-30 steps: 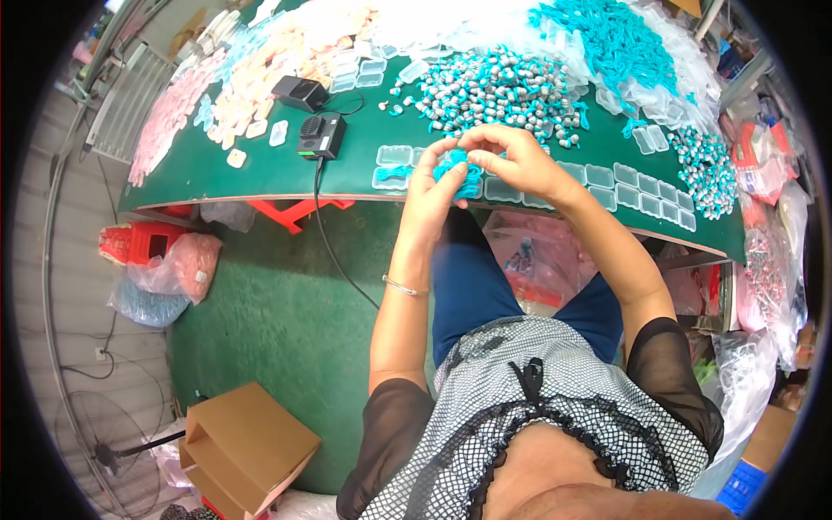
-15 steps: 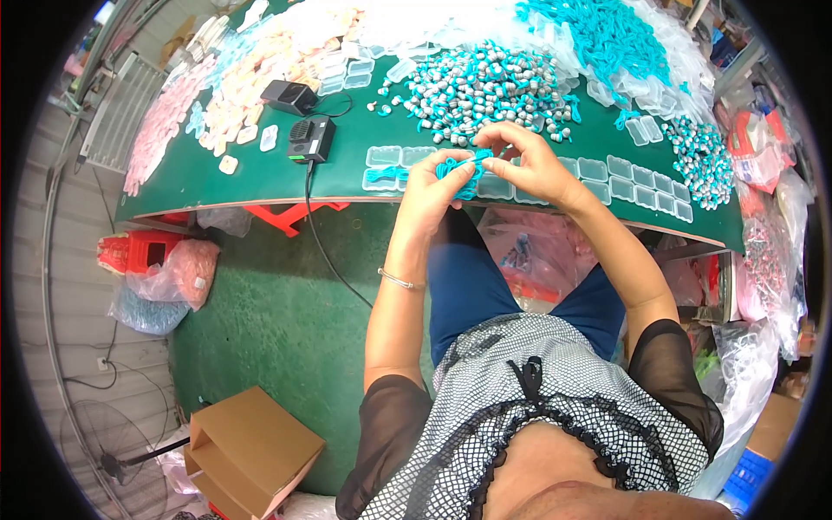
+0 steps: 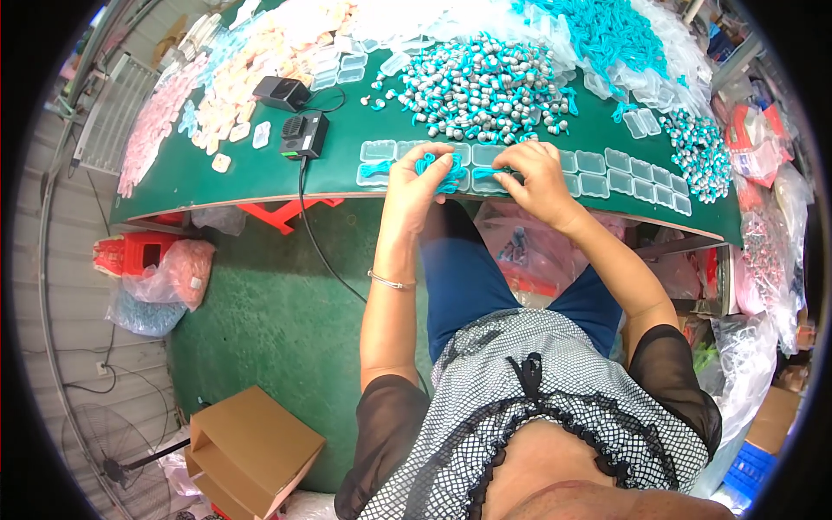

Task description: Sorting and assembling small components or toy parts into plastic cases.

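Note:
My left hand (image 3: 407, 184) is closed around a bunch of teal cords (image 3: 449, 172) at the table's front edge. To its right, my right hand (image 3: 541, 180) pinches a small teal cord bundle (image 3: 485, 172) between thumb and fingers, over a row of open clear plastic boxes (image 3: 592, 163). One short teal cord bundle (image 3: 373, 169) lies in a box just left of my left hand. Behind both hands spreads a large heap of silver-grey beads with teal cord ends (image 3: 485, 87).
Two small black devices (image 3: 303, 134) with cables stand left of the boxes. Pale pink and peach pieces (image 3: 221, 113) cover the far left. A teal cord pile (image 3: 615, 43) lies at the back right, with a smaller bead heap (image 3: 698, 156) nearer. An open cardboard box (image 3: 256, 446) sits on the floor.
My hands, together over the teal cords before, have parted. The right one has moved rightward with a small cord bundle; the left keeps its bunch, slightly farther left.

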Motion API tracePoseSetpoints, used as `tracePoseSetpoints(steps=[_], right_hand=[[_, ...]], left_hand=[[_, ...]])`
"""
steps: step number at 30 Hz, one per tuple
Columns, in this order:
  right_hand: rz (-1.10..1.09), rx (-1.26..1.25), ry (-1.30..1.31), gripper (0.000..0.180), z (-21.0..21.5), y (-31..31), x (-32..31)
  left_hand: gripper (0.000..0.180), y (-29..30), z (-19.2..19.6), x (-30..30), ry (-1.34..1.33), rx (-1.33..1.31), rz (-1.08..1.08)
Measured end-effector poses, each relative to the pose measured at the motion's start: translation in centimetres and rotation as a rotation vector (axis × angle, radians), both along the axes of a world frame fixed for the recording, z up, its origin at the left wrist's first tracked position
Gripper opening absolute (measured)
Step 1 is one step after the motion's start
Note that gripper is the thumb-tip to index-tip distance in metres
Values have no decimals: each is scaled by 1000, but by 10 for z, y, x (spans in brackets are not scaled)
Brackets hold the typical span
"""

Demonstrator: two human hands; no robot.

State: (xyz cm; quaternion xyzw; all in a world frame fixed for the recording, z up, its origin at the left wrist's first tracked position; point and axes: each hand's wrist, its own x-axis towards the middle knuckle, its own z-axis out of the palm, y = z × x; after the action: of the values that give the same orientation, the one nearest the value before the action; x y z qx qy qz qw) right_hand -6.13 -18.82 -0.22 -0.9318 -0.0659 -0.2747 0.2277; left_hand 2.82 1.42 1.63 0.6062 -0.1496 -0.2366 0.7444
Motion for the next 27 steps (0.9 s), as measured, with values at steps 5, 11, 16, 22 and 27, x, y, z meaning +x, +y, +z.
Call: tracePoseSetpoints(steps=[5, 11, 16, 22, 27], right_hand=[[-31, -98, 13, 13, 7, 3, -1], [28, -153, 72, 13, 6, 1, 4], [36, -207, 95, 13, 15, 2, 5], [223, 521, 154, 16, 40, -3, 7], [260, 774, 253, 19, 30, -20, 0]], left_hand=[[20, 1, 1, -4, -6, 34, 9], [16, -3, -2, -5, 23, -14, 2], [17, -8, -4, -5, 82, -109, -52], [29, -25, 3, -14, -2, -102, -174], [27, -37, 5, -16, 38, -79, -197]])
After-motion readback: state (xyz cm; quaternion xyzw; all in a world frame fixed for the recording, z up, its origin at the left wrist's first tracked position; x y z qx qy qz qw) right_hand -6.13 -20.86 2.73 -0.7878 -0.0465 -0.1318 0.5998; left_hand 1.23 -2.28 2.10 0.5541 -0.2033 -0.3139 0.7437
